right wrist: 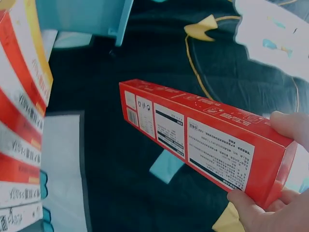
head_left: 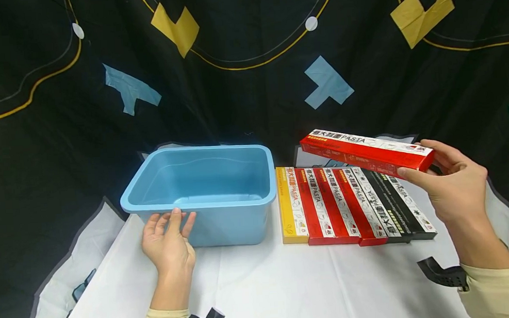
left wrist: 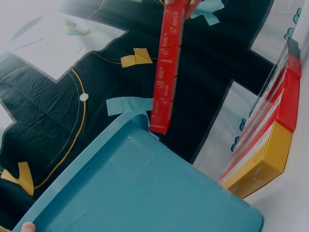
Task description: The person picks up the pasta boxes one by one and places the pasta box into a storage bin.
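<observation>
Head view: my right hand (head_left: 455, 188) holds a long red cardboard pasta box (head_left: 366, 152) by its right end, fingers (head_left: 417, 176) curled under it and thumb over the top. The box is in the air, roughly level, above the far end of the row and well clear of the desk. I judge an end grip leaves the free end pointing left toward the tub. My left hand (head_left: 168, 239) lies flat against the near wall of the pale blue rectangular plastic tub (head_left: 257, 197), fingers straight, tips at the rim, gripping nothing. That reads as steadying the tub so it won't slide on the white cloth-covered desk (head_left: 262, 285). Just right of the tub, nearly touching it, is a row of flat pasta boxes (head_left: 353, 204) packed side by side: one yellow, several red, then black. The tub looks empty. A black patterned cloth backdrop (head_left: 250, 81) hangs behind.

Left wrist view: the tub's rim (left wrist: 87, 159) fills the bottom; one fingertip (left wrist: 26, 226) shows at the lower left edge. The red box (left wrist: 166, 67) hangs above and beyond the tub, apart from it. The row (left wrist: 270, 145) sits at right, yellow box nearest.

Right wrist view: the red box's printed back face (right wrist: 203, 140) is toward the camera, thumb and fingers (right wrist: 289, 125) pinching its near end. The tub corner (right wrist: 96, 19) is up top, the row (right wrist: 21, 121) at left.
</observation>
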The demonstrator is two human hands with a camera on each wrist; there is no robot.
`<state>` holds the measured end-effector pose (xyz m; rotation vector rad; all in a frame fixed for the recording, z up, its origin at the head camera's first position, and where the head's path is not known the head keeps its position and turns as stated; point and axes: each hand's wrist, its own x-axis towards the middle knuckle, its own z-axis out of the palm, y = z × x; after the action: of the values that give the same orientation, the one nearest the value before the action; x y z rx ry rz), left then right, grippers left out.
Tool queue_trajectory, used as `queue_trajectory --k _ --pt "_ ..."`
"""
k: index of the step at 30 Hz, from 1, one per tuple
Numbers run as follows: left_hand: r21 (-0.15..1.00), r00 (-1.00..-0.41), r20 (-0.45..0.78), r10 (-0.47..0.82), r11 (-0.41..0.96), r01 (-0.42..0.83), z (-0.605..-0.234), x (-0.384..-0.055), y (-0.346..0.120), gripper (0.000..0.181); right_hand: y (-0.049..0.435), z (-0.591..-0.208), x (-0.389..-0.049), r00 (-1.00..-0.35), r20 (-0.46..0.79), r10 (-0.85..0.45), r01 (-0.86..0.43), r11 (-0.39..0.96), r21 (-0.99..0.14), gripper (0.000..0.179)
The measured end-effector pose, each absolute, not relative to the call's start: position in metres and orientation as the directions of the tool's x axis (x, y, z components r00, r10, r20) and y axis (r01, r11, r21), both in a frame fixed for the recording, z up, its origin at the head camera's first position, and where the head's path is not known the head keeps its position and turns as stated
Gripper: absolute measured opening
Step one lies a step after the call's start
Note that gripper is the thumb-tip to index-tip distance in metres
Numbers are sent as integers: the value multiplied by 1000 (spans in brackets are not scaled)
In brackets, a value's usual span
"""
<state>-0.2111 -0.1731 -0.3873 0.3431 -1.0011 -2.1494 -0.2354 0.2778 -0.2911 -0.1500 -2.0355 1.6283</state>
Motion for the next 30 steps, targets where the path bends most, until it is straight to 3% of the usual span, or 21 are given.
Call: queue_trajectory --k 5,14,22,30 --pt "748 -702 44 -711 -442 495 -388 -211 -174 34 260 -287 -240 -877 346 334 -257 283 -924 60" --pt "758 -703 28 -710 -444 478 -389 -211 -174 38 220 -280 -252 -895 429 126 -412 138 -900 57" --pt "750 -698 31 -716 -445 490 -388 -213 -175 36 180 -277 -261 -948 317 17 -307 203 -930 63" --pt "768 -703 29 -711 -434 471 -389 -211 -175 37 147 -289 -276 -963 267 -45 -271 215 -938 67"
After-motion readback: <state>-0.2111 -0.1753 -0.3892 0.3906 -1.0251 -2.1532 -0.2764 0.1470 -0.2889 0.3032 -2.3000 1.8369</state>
